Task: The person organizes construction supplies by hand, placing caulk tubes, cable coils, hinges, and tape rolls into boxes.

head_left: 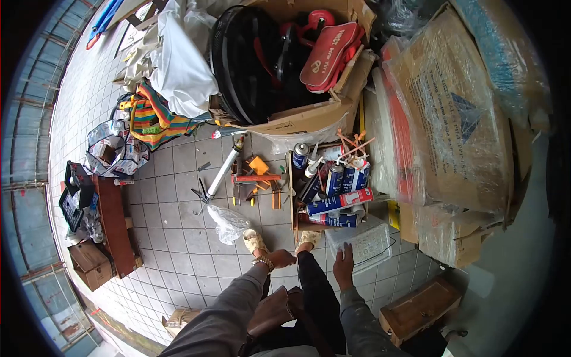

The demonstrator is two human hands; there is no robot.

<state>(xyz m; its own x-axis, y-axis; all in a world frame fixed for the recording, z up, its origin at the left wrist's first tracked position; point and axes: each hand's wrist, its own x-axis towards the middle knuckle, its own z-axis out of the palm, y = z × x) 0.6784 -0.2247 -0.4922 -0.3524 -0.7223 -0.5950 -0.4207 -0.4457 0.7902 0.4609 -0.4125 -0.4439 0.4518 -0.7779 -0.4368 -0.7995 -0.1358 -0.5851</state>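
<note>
My left hand (pixel 281 259), with a watch on the wrist, is low in front of me with its fingers curled in; nothing shows in it. My right hand (pixel 343 266) has thumb and fingers apart, at the near left edge of a clear plastic container (pixel 370 247) on the floor. Just beyond is an open box (pixel 292 199) full of cans and tubes. Among them are a blue-and-red spray can (pixel 339 202), upright blue cans (pixel 335 178) and a dark-blue can with a white top (pixel 300 156). A brown bag (pixel 273 312) hangs against me.
On the tiled floor (pixel 172 208) lie a caulking gun (pixel 223 169), a hammer (pixel 256 177), orange-handled tools (pixel 275 196) and a crumpled plastic bag (pixel 227 225). A large carton (pixel 303 122) stands ahead, wrapped cartons (pixel 452 131) at right, a wooden drawer unit (pixel 419 306) at lower right.
</note>
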